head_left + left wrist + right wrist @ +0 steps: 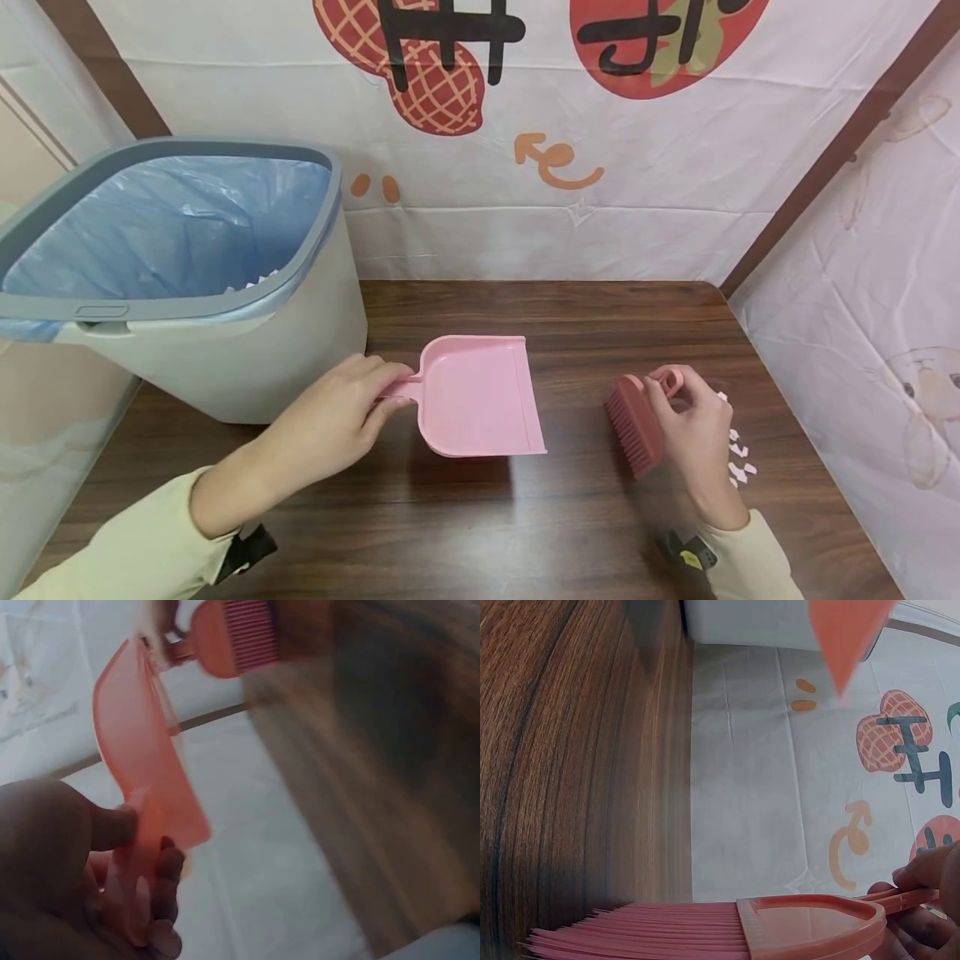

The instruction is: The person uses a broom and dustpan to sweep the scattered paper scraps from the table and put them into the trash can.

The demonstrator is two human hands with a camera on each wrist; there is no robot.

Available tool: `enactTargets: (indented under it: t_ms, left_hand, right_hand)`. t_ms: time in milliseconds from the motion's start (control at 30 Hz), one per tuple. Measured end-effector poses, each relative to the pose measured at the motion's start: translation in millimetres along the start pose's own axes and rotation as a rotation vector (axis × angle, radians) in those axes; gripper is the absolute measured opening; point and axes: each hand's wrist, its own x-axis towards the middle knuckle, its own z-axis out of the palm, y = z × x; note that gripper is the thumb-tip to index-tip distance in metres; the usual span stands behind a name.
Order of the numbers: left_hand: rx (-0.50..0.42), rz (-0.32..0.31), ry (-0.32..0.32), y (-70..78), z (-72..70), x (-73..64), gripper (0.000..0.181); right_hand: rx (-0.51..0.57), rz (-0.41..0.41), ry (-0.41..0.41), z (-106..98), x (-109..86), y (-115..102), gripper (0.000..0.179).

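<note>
A pink dustpan (480, 396) is held by its handle in my left hand (330, 417), raised above the table with its flat lip facing right. In the left wrist view, thumb and fingers wrap the handle, and the pan (142, 727) tilts away. My right hand (697, 433) grips the looped handle of a reddish brush (636, 421), bristles pointing left and down. The right wrist view shows the brush's bristles (645, 930) close to the tabletop; contact cannot be told. White paper scraps (741, 462) lie on the table just right of my right hand, partly hidden by it.
A large pale bin (300, 358) with a blue liner (172, 225) stands at the left, some white scraps inside. Behind the wooden table (570, 517) hangs a printed white cloth (465, 225); another cloth (877, 275) hangs along the right side.
</note>
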Motion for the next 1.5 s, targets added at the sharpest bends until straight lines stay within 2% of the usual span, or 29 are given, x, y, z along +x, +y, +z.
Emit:
enactTargets:
  t_ms: [167, 433, 733, 900, 1167, 1500]
  left_hand:
    - [0.040, -0.011, 0.013, -8.4, 28.5, -5.6, 0.023]
    - [0.099, -0.004, -0.015, -21.4, 73.0, -20.4, 0.022]
    - [0.094, -0.015, -0.039, -33.5, 106.1, -34.6, 0.020]
    - [0.110, -0.008, -0.038, -39.8, 116.0, -39.7, 0.021]
    - [0.141, -0.005, -0.025, -43.0, 121.7, -41.1, 0.021]
    - [0.201, -0.056, -0.079, -32.0, 117.1, -34.7, 0.016]
  right_hand:
    - [-0.003, 0.004, -0.001, 1, -0.7, 0, 0.005]
    - [0.003, 0.009, -0.006, 0, -1.9, -1, 0.004]
    - [0.011, 0.013, -0.009, 0, -2.2, -1, 0.004]
    - [0.002, 0.012, -0.007, 1, -2.5, -1, 0.004]
    - [-0.009, 0.013, -0.007, 1, -2.6, -2, 0.004]
    - [0.018, -0.005, -0.009, 0, -1.4, -4, 0.005]
